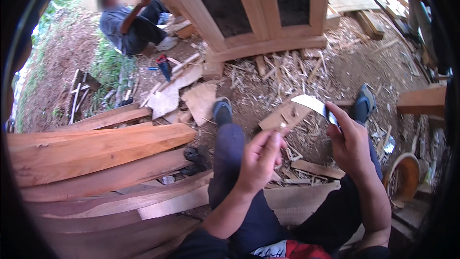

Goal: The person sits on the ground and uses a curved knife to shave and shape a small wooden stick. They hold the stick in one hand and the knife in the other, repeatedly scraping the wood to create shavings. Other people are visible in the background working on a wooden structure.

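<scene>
My right hand is closed on a curved, shiny, blade-like metal strip, whose bright end arcs out to the left. In my left hand, thumb and fingers pinch a small pale piece, apparently wood. The two hands are apart, held above my legs. Beneath them on the ground lies a flat wooden board, partly covered by the left hand's fingertips and the strip.
Long planks are stacked to my left. A framed wooden panel with dark insets stands ahead. A person sits at the far left. An orange-brown bucket lies tipped at the right. Wood shavings litter the ground.
</scene>
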{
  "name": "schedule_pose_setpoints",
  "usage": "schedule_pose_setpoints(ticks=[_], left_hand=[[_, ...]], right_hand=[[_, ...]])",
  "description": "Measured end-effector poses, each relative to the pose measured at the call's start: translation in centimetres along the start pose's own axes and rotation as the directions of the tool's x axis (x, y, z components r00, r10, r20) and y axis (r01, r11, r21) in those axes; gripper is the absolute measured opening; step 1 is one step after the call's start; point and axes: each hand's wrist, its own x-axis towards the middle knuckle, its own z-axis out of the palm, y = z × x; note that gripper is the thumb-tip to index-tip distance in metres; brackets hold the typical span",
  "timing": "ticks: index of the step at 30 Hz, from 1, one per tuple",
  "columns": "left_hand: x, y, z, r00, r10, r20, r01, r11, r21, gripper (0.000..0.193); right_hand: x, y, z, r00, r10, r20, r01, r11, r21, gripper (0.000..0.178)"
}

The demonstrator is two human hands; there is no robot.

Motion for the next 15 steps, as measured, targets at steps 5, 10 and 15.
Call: schedule_pose_setpoints(ticks=[5, 10, 15], left_hand=[[-0.1, 0.4, -0.4, 0.999, 0.035, -0.038, -0.034, 0.999, 0.01, 0.033], [-0.2, 0.3, -0.7, 0.989, 0.055, -0.139, -0.053, 0.998, 0.017, 0.036], [-0.3, 0.3, -1.5, 0.987, 0.033, -0.16, -0.036, 0.999, -0.018, 0.036]], right_hand=[[-0.5, 0.0, 0.6, 0.994, -0.104, 0.025, 0.102, 0.993, 0.065, 0.046], [-0.7, -0.2, 1.0, 0.978, -0.148, 0.147, 0.145, 0.989, 0.029, 0.046], [-0.6, -0.8, 1.1, 0.967, -0.153, 0.203, 0.159, 0.987, -0.014, 0.046]])
